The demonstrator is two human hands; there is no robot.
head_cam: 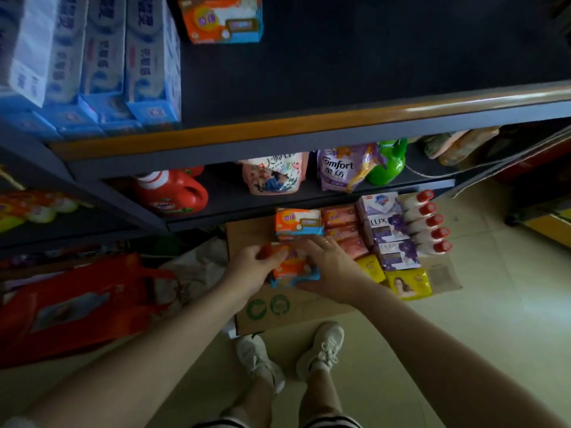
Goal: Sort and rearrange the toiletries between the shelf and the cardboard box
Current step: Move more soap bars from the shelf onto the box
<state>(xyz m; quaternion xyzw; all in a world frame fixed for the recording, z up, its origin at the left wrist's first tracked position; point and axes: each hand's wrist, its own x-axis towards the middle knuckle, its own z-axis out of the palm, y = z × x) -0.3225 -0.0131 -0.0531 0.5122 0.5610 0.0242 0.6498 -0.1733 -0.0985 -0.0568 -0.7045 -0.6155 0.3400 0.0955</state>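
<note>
An orange and blue soap pack (292, 267) sits over the cardboard box (278, 307) on the floor. My left hand (250, 270) grips its left end and my right hand (332, 270) holds its right side. Just behind it in the box lies a matching pack (298, 222). Beside these lie pink soap packs (340, 216), white and purple Lux boxes (389, 233), yellow packs (406, 282) and a row of white bottles with red caps (428, 223). Another orange pack (222, 18) stands on the dark upper shelf (370, 57).
Blue toothpaste boxes (108, 66) fill the upper shelf's left. On the lower shelf stand a red detergent jug (171, 191), a pink pouch (273, 174), a purple Comfort pouch (344, 168) and a green bottle (387, 163). A red bag (77, 307) lies left of the box.
</note>
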